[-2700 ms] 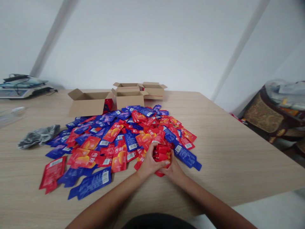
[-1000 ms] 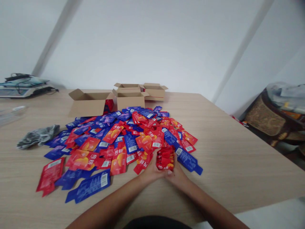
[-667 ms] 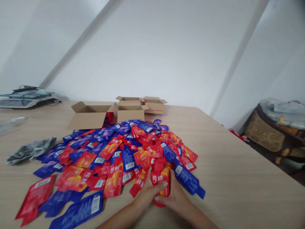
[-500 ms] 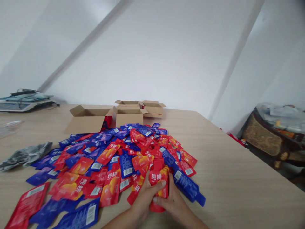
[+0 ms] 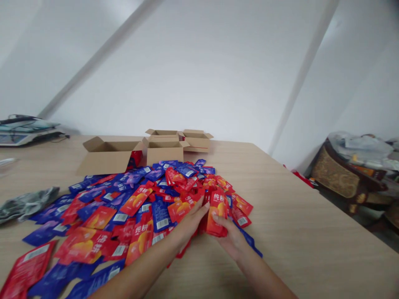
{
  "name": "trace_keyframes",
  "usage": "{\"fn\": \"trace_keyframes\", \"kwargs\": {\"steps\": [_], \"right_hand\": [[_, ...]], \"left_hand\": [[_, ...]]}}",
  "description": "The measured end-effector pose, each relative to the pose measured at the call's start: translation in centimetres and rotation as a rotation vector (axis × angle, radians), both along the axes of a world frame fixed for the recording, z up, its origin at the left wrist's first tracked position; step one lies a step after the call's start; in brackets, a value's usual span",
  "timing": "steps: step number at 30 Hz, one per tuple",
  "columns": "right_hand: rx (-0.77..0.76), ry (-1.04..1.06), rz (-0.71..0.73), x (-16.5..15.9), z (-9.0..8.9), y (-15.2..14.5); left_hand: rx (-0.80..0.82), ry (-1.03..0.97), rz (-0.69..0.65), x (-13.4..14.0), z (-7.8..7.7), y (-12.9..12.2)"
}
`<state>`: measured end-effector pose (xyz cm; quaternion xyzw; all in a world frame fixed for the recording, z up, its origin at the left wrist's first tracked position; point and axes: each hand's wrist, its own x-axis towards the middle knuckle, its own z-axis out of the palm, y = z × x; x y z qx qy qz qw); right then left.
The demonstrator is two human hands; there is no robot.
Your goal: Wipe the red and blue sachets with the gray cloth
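Note:
A stack of red spouted pouches with orange fruit pictures is held upright above the near edge of a pile. My right hand is closed around its lower right side, thumb across the front pouch. At the stack's left side, my left hand is closed with its thumb against the red pouches; its fingertips are partly hidden. Below and to the left spreads the pile of loose red and blue pouches. A blue pouch lies partly behind my right hand.
Open cardboard boxes stand behind the pile: a wide one at left, another beside it, two more farther back. A grey cloth lies left, near a scale. A bag-laden chair stands beyond the table's right edge.
Both hands have lifted the red stack up and forward, slightly to the right. The left hand has shifted from the stack's front to its left side. The view has turned slightly right.

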<state>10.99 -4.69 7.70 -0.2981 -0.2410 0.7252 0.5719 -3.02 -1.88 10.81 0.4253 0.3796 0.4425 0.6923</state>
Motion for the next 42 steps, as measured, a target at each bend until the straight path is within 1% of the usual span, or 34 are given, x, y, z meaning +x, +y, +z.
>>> {"fn": "trace_keyframes", "kwargs": {"steps": [2, 4, 7, 9, 12, 19, 22, 25, 29, 34, 37, 42], "right_hand": [[-0.029, 0.092, 0.035, 0.5, -0.1, 0.4], [-0.027, 0.168, 0.078, 1.0, -0.4, 0.6], [-0.016, 0.262, 0.102, 1.3, -0.9, 0.6], [-0.006, 0.318, 0.105, 1.3, -1.2, 0.6], [0.017, 0.381, 0.126, 1.3, -1.6, 0.5], [0.058, 0.423, 0.127, 1.9, -2.3, 0.1], [0.053, 0.408, 0.124, 2.2, -2.3, 0.0], [0.039, 0.401, 0.115, 2.2, -2.3, -0.1], [0.036, 0.402, 0.099, 2.3, -2.2, -0.2], [0.038, 0.391, 0.098, 2.3, -1.8, -0.4], [0.045, 0.396, 0.091, 2.2, -1.7, -0.5], [0.064, 0.405, 0.075, 2.1, -2.1, -0.4]], "left_hand": [[0.027, -0.004, 0.018, 0.1, -0.3, 0.8], [0.063, -0.016, 0.027, 0.2, -0.6, 1.2], [0.081, -0.017, 0.022, 0.6, -1.0, 0.9], [0.104, 0.016, 0.050, 0.8, -1.1, 0.3], [0.208, 0.123, 0.098, 1.2, -1.1, -0.1], [0.447, 0.330, 0.035, 1.6, -1.6, 0.1], [0.574, 0.437, 0.073, 1.7, -1.7, -0.1], [0.688, 0.482, 0.078, 1.7, -1.5, -0.5], [0.780, 0.530, 0.051, 1.7, -1.4, -0.8], [0.818, 0.593, 0.079, 1.6, -1.6, -0.9], [0.777, 0.617, 0.080, 1.5, -1.5, -1.1], [0.743, 0.637, 0.075, 1.5, -1.0, -1.4]]}}
